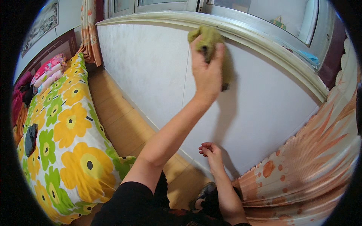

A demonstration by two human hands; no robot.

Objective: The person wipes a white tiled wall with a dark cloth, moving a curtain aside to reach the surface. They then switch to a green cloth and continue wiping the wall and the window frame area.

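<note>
My left hand [208,75] is raised at the upper middle, gripping a crumpled olive-green cloth [210,34]. The cloth lies against the cream moulded edge of the window sill [158,18], and part of it hangs down over the white wall panel [147,67] below. Dark patches show on the cloth's folds and lower end. Lower down, my right hand [212,156] hangs in front of the panel with loosely bent fingers and nothing visible in it.
On the left stands a bed with a flowered cover [76,124] and folded bedding [51,70]. A peach patterned curtain [305,166] spreads along the right. Wooden flooring [121,113] runs between bed and wall. A blue item [309,59] lies on the sill below the sliding window [263,19].
</note>
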